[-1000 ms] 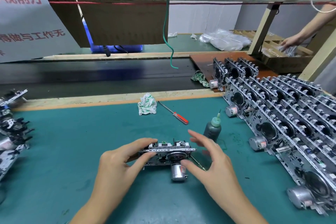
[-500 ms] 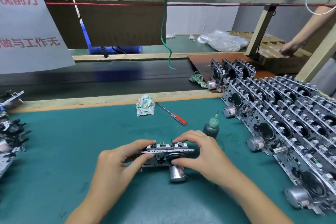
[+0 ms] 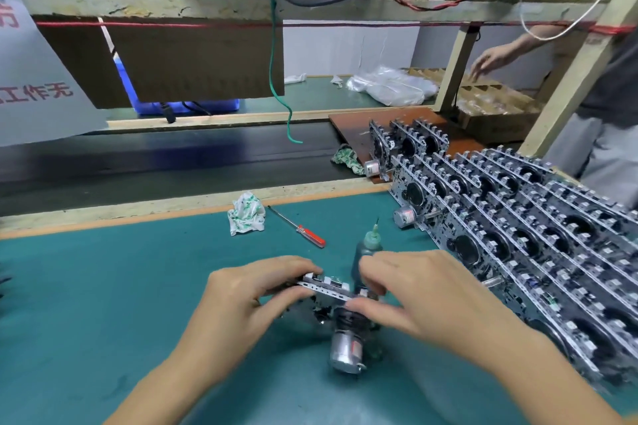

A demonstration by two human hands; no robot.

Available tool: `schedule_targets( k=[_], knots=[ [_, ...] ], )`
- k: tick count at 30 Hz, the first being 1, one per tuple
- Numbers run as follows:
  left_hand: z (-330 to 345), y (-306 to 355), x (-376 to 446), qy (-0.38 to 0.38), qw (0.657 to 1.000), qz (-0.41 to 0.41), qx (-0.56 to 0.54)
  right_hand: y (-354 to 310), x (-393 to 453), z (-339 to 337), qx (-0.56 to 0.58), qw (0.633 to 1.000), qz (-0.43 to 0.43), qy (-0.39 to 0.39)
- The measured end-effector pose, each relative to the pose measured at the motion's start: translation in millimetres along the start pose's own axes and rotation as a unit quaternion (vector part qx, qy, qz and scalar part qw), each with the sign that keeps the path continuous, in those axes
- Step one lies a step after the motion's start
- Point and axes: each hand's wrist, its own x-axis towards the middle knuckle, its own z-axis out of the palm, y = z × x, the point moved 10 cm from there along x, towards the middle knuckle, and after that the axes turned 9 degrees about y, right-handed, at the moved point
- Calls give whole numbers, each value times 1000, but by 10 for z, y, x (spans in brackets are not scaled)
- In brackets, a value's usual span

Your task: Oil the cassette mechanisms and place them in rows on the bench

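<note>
head view: the cassette mechanism (image 3: 331,290) is gripped at both ends, by the left hand (image 3: 241,304) and the right hand (image 3: 424,293), just above the green mat (image 3: 103,304), probably so it can be steadied or turned. the oil bottle (image 3: 367,248) stands just behind. finished rows (image 3: 518,235) are leaned together at the right; a conveyor belt (image 3: 155,162) runs beyond.

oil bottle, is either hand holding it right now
No, the oil bottle stands on its own on the green mat behind the cassette mechanism, which the left hand and right hand both grip.
</note>
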Motion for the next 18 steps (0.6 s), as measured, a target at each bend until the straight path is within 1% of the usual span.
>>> schedule_targets(
  k=[3, 4, 7, 9, 11, 12, 15, 16, 18],
  knots=[
    [400, 201, 195, -54, 997, 21, -53, 194, -259, -234, -6, 999, 16, 29],
    [569, 262, 258, -78, 994, 27, -66, 278, -360, -319, -12, 999, 34, 39],
    [1053, 412, 383, -141, 985, 42, -90, 536, -655, -538, -20, 989, 130, 61],
    [1323, 521, 416, -158, 982, 86, -59, 646, -836, -611, -49, 979, 191, 58],
    [1559, 609, 403, -179, 974, 143, 1, 682, -949, -623, -92, 969, 223, 48],
    [1661, 630, 393, -194, 969, 155, 17, 692, -982, -629, -103, 965, 235, 44],
    [1857, 625, 388, -228, 958, 170, 45, 720, -1030, -598, -148, 957, 249, 20],
    [1891, 618, 393, -235, 956, 168, 50, 721, -1029, -574, -156, 954, 256, -5],
    [1940, 619, 405, -245, 955, 160, 43, 821, -1084, -446, -206, 930, 288, -100]
  ],
)
